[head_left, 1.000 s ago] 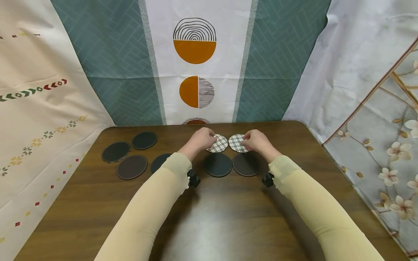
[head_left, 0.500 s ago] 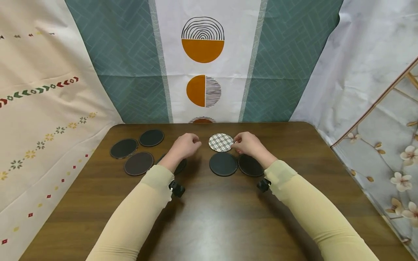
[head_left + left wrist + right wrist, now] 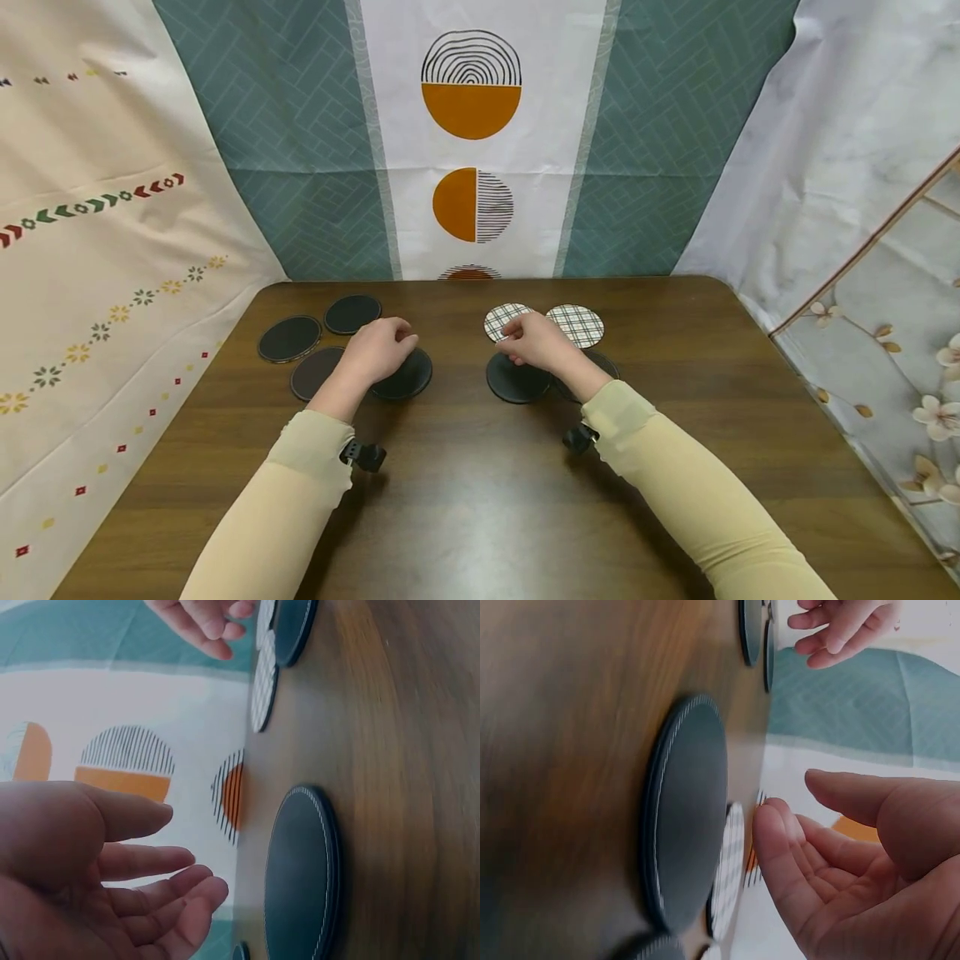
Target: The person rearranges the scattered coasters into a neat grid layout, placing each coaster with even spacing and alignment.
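Above a round black coaster (image 3: 408,379) in the left group is my left hand (image 3: 375,350), its fingers loosely bent and holding nothing; the left wrist view shows a gap between the hand and that stitched-edge coaster (image 3: 300,877). My right hand (image 3: 542,340) hovers over another black coaster (image 3: 517,382), thumb and fingers apart with nothing between them. Behind that coaster lie two plaid white coasters, the left one (image 3: 501,319) partly covered by the right hand and the right one (image 3: 576,326) in fuller view. A dark coaster (image 3: 606,365) is mostly hidden under the right wrist.
Farther left on the brown wooden table (image 3: 465,500) lie more dark coasters: one at the outer left (image 3: 289,338), one at the back (image 3: 352,314) and a brownish one (image 3: 311,375) partly behind the left forearm. A patterned cloth (image 3: 480,150) hangs along the back edge.
My left hand has left the left plaid coaster and moved left over the black coaster. My right hand has left the right plaid coaster, moving left and nearer.
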Demonstrator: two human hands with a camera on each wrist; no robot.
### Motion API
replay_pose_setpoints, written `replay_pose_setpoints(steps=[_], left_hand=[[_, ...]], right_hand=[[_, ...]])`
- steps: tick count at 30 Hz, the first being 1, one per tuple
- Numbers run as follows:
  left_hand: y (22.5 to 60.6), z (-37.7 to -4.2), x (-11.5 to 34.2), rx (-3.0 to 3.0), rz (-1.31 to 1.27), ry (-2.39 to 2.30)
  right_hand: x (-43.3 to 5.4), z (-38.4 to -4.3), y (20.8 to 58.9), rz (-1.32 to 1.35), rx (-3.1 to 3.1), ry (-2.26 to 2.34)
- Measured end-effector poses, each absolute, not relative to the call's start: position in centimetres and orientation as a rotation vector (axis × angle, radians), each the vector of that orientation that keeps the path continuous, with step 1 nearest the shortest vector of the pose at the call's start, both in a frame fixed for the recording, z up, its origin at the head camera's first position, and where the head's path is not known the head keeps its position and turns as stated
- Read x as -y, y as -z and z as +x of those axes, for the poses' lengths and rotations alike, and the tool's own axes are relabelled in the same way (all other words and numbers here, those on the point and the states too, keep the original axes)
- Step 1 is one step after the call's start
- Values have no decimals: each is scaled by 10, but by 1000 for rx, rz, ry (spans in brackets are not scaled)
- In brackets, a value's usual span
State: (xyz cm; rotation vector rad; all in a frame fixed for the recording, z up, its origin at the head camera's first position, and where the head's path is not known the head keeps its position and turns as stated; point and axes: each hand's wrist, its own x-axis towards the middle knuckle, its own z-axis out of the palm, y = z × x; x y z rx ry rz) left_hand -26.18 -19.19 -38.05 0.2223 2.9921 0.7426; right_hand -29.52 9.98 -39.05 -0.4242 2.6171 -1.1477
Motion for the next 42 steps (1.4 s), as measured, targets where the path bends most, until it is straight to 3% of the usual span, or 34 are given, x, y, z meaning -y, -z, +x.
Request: replay_pose_setpoints(steps=[26,42], left_hand=[[389,-244,242,-3051,192,-651],[461,-296,279,-3091,128,-506]], right_hand=[[-26,-271,406,-464,-2419,1282],[-1,-266,417,-407,-2322,1330]])
